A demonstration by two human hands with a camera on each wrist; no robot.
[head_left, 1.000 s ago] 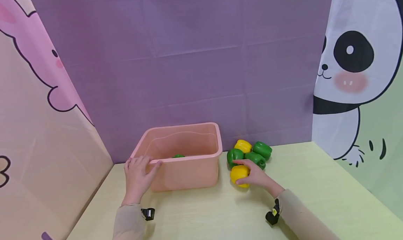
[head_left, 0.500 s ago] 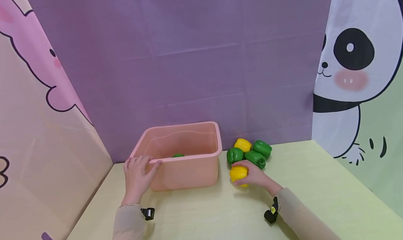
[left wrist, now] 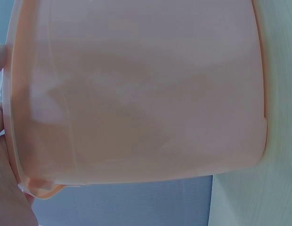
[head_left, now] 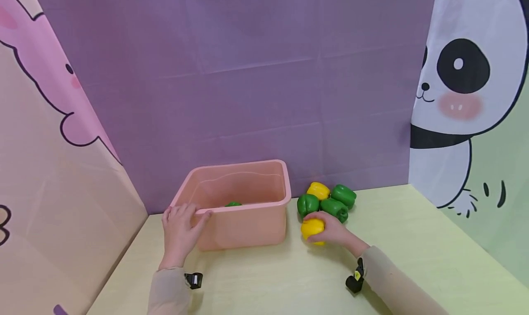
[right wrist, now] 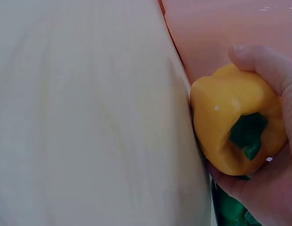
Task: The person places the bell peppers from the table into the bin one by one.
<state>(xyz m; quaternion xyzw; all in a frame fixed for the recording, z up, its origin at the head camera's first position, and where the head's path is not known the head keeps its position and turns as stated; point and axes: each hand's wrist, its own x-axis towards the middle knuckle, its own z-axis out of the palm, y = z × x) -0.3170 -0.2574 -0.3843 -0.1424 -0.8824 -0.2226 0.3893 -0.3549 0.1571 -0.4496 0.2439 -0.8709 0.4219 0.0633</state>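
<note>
The right hand (head_left: 334,229) clamps its fingers round a yellow bell pepper (head_left: 312,230), whose glossy skin might let it slip; the left hand (head_left: 180,228) grips a pink bin (head_left: 249,229).

Consists of a flat, pale cream-yellow surface (head_left: 268,278) with faint wood-like grain, and carries toward the back a deep, rectangular pink plastic-looking tub (head_left: 244,232), set upright on its base. Just to the right of that tub, bears a close cluster: a rounded glossy green bell pepper (head_left: 307,205), a glossy yellow bell pepper (head_left: 318,191) behind, and farther right a blocky dark-green bell pepper (head_left: 343,195) and an elongated green bell pepper (head_left: 334,208), both lying sideways. Nearer the front, has a plump orange-yellow bell pepper (head_left: 312,231) in the right grip (head_left: 335,231), with contact underneath unclear.
</note>
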